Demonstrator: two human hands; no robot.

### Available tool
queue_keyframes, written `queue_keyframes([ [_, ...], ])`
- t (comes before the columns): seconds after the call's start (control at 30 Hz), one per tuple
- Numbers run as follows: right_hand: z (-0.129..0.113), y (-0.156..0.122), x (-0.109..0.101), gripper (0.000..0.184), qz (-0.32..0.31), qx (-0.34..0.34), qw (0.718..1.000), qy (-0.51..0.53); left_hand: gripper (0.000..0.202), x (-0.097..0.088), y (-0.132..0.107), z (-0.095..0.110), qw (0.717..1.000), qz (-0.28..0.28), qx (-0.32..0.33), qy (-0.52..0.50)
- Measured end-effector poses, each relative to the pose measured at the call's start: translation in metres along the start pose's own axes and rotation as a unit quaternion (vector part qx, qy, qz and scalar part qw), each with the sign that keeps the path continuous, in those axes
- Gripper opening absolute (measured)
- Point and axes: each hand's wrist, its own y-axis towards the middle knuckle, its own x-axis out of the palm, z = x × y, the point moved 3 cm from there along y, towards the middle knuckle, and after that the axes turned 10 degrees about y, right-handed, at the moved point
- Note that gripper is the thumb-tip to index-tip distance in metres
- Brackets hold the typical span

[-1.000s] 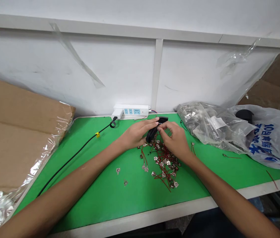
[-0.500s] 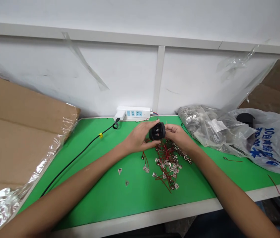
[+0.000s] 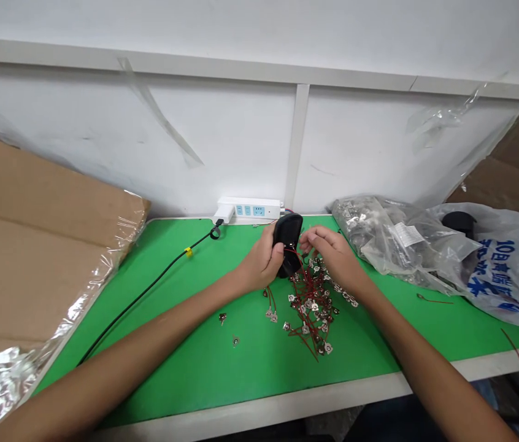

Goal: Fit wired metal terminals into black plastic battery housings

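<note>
My left hand [image 3: 262, 258] is closed round a black plastic housing [image 3: 288, 232], tilted so that its hollow inner side shows. A thin red wire crosses the housing near my thumb. Just to the right, my right hand [image 3: 330, 248] has its thumb and fingers pinched together beside the housing's edge; what they hold, if anything, is too small to make out. Beneath both hands lies a pile of metal battery contacts with red wires [image 3: 312, 304]. Two loose contacts, one of them a small metal piece [image 3: 222, 318], lie left of the pile on the green mat [image 3: 186, 380].
A white power strip [image 3: 254, 210] with a plugged-in black cable [image 3: 149, 285] stands against the wall. At right lie a clear bag of metal parts [image 3: 370, 227] and a white plastic bag [image 3: 517, 245] with black parts. An opened cardboard box [image 3: 48, 227] takes up the left side.
The black housing has turned in my left hand from end-on to upright, showing its hollow side. My right hand has come away from it, fingers now pinched just beside it.
</note>
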Motion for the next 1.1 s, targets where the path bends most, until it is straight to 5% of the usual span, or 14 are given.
queue_keyframes([
  [0.13, -0.004, -0.008, 0.007, 0.031, -0.026, -0.123, 0.977, -0.172, 0.060, 0.005, 0.000, 0.009, 0.986, 0.006, -0.057, -0.156],
  [0.3, 0.001, -0.013, 0.015, 0.020, -0.065, -0.087, 0.946, -0.305, 0.075, 0.006, 0.003, 0.009, 0.961, -0.046, -0.079, -0.262],
  [0.43, 0.002, -0.012, 0.015, 0.019, -0.063, -0.043, 0.935, -0.345, 0.082, 0.006, 0.003, 0.013, 0.968, -0.083, -0.076, -0.224],
  [0.63, 0.001, -0.015, 0.022, 0.023, -0.067, -0.040, 0.919, -0.388, 0.060, 0.004, 0.005, 0.022, 0.967, -0.063, -0.107, -0.221],
  [1.1, 0.005, -0.018, 0.029, 0.019, -0.068, -0.020, 0.921, -0.384, 0.065, 0.007, 0.003, 0.019, 0.962, -0.078, -0.136, -0.224],
])
